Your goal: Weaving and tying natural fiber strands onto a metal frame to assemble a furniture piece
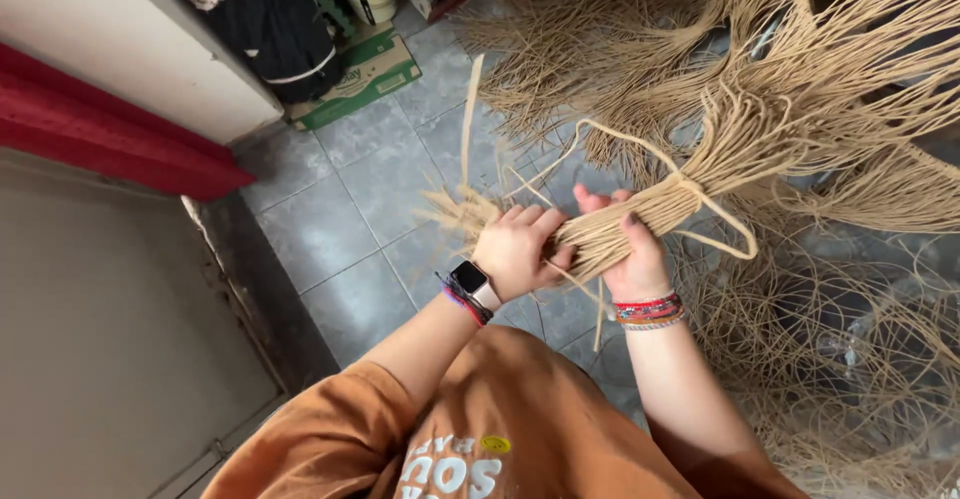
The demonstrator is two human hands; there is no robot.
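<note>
Both hands closed around one bundle of tan fibre strands (600, 239), gripped side by side. Left hand (515, 249): fingers wrapped over the top of the bundle near its cut ends, knuckles up; smartwatch (470, 281) and thin cord bracelets on that wrist. Right hand (632, 259): clamped around the bundle just beyond the left, thumb tip showing above the strands; stack of red and multicoloured bracelets (649, 311) on that wrist. The two hands touch or nearly touch; cannot tell which.

Short loose ends (455, 209) fan out past the left hand, one long strand standing up from them. Beyond the right hand the bundle is cinched by a tie of the same fibre (688, 191), with a loose loop hanging below it. Past the tie the strands spread out into a large mass of the same fibre (800, 79), which covers the floor up and to the right of the grip.

Below the grip: grey floor tiles (370, 179), and the person's orange shirt (500, 429). Well away to the upper left: a green-and-white cardboard box (365, 74), black rolls (265, 14), a red cloth (110, 129).
</note>
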